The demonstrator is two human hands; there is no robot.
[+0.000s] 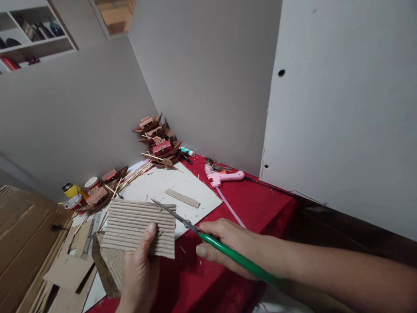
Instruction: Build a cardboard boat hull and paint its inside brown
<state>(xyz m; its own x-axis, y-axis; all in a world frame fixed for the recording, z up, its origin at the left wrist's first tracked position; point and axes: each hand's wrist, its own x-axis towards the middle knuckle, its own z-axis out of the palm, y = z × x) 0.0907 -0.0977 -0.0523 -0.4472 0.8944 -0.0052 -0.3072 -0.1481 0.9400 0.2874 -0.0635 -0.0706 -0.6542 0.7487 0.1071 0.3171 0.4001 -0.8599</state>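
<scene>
My left hand (141,267) grips a piece of corrugated cardboard (133,226), thumb on its ridged face. In my right hand (228,248) is a pair of scissors (234,256) with green handles. Their blades lie at the cardboard's upper right edge; whether they are parted I cannot tell. Behind my left hand shows a larger brown-edged corrugated piece (109,265), partly hidden. A narrow cut strip of cardboard (183,198) rests on the white board (203,191) just beyond.
A pink glue gun (223,174) with a glue stick lies on the red cloth (254,202). Several small model boats (161,145) stand against the grey partition (208,74). Thin sticks (135,174), cups (75,202) and cardboard scraps (70,269) are at left.
</scene>
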